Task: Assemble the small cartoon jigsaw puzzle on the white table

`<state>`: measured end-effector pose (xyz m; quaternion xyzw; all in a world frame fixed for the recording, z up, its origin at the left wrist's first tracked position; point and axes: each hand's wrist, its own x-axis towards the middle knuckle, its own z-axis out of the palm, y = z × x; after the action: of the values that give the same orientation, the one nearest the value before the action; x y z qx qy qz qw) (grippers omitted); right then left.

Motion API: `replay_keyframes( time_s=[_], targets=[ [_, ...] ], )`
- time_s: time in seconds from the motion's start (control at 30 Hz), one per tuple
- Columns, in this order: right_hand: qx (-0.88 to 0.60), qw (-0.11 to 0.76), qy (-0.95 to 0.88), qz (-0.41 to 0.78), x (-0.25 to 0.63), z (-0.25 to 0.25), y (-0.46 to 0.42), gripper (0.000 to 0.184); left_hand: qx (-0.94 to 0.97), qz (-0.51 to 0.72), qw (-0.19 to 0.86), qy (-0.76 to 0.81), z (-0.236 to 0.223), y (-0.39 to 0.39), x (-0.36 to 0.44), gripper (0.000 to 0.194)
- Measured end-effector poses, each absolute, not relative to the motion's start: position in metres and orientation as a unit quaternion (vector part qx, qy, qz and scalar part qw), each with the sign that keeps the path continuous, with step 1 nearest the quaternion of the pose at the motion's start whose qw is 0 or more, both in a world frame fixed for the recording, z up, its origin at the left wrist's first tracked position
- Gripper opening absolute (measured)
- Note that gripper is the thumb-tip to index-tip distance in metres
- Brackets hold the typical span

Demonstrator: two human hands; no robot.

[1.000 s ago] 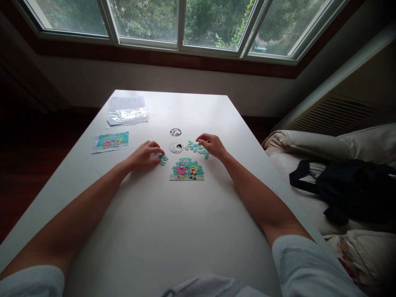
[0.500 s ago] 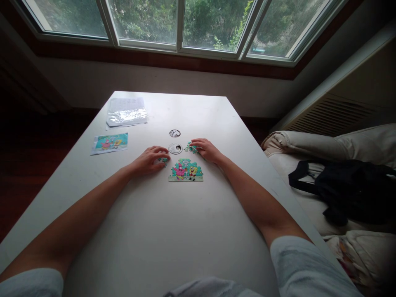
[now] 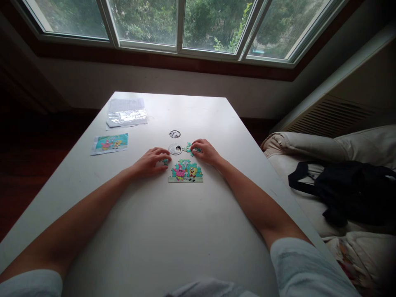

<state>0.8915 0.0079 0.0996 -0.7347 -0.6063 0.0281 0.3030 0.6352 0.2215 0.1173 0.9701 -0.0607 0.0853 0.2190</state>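
Note:
A partly assembled jigsaw puzzle (image 3: pixel 185 171) of cartoon figures on teal lies flat on the white table, its upper edge stepped. To its upper left rests my left hand (image 3: pixel 153 161), fingers apart and curved around a few loose teal pieces (image 3: pixel 165 162). Above the puzzle's right side, my right hand (image 3: pixel 206 151) has its fingertips spread over a small pile of loose puzzle pieces (image 3: pixel 188 147), touching some and partly covering them. No piece shows lifted in either hand.
Two round inserts are set in the white table (image 3: pixel 173 231): a grey ring (image 3: pixel 172 152) and a smaller disc (image 3: pixel 175 134). A reference picture (image 3: pixel 111 143) and a clear plastic packet (image 3: pixel 126 113) lie at the left. A dark bag (image 3: pixel 349 189) sits on the sofa.
My right hand's fingers have drawn in slightly over the loose pieces, and some pieces there have shifted. My left hand has stayed nearly still. The assembled part looks the same.

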Motion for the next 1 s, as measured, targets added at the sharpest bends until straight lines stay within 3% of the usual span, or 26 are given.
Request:
replay_keyframes(
  time_s=[0.5,0.77,1.0],
  targets=[
    [-0.77,0.302,-0.561,0.012,0.876,0.095,0.015,0.017,0.965,0.07,0.206,-0.149,0.127,0.181,0.636,0.046],
    [-0.77,0.332,-0.544,0.034,0.882,0.095,0.015,0.023,0.964,0.046,0.199,-0.172,0.137,0.174,0.633,0.04],
    [-0.775,0.323,-0.542,0.038,0.882,0.098,0.011,0.012,0.963,0.057,0.213,-0.156,0.138,0.175,0.633,0.034]
  ],
)
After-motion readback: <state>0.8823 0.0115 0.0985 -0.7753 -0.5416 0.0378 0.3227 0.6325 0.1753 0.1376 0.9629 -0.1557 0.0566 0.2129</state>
